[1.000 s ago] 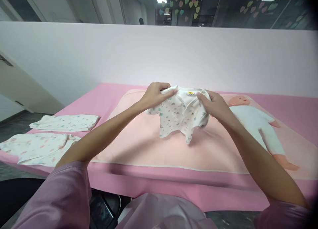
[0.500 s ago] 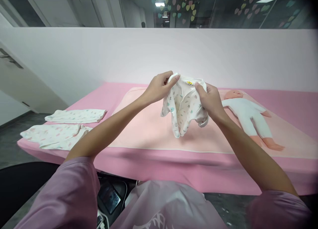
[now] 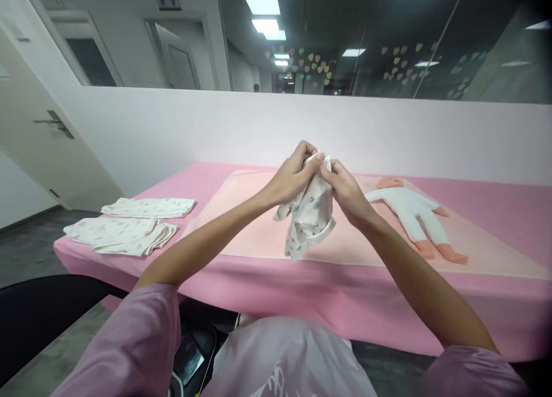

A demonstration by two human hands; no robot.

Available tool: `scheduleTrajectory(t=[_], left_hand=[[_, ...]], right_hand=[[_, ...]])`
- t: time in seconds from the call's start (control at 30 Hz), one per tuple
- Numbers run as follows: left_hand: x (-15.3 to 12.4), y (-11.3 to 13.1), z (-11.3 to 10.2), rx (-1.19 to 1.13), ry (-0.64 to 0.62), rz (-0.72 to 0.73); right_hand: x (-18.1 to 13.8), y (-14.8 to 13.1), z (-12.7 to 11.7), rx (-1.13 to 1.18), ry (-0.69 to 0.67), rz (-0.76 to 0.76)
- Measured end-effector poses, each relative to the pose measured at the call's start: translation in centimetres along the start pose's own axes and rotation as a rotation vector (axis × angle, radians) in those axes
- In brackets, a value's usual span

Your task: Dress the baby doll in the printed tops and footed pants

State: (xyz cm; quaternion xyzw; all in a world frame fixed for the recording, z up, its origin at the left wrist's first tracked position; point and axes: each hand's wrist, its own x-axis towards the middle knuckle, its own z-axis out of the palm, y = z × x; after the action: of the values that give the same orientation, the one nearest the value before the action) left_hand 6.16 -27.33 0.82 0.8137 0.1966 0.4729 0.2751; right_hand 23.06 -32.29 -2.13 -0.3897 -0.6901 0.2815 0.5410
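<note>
A small white printed baby shirt point(image 3: 311, 213) hangs in the air over the peach mat point(image 3: 254, 230), gathered into a narrow bundle. My left hand point(image 3: 297, 173) pinches its top edge from the left. Close beside it, my right hand point(image 3: 345, 190) grips the top edge from the right. The shirt's lower part falls loose below my fingers, with its neckline mostly hidden by them. To the right of my right hand, a baby doll point(image 3: 407, 213) in a white suit lies on its back on the mat.
Folded white printed clothes point(image 3: 125, 235) and another folded garment point(image 3: 149, 207) lie at the left of the pink-covered table point(image 3: 207, 181). A white wall point(image 3: 172, 121) with a window above stands behind. A black chair point(image 3: 52, 305) is at lower left, near a phone-like screen point(image 3: 188, 359).
My hands have come closer together, bunching the baby shirt that was spread between them by its neckline. My view has tilted upward, showing more of the window.
</note>
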Motion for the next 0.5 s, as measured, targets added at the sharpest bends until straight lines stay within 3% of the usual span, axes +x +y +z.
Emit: scheduleTrajectory(t=[0.17, 0.5], left_hand=[[-0.9, 1.1, -0.2, -0.099, -0.06, 0.053], [-1.6, 2.3, -1.2, 0.037, -0.04, 0.104]], right_hand=[[-2.0, -1.0, 0.2, 0.049, -0.086, -0.113], [-2.8, -0.7, -1.0, 0.084, -0.088, -0.049]])
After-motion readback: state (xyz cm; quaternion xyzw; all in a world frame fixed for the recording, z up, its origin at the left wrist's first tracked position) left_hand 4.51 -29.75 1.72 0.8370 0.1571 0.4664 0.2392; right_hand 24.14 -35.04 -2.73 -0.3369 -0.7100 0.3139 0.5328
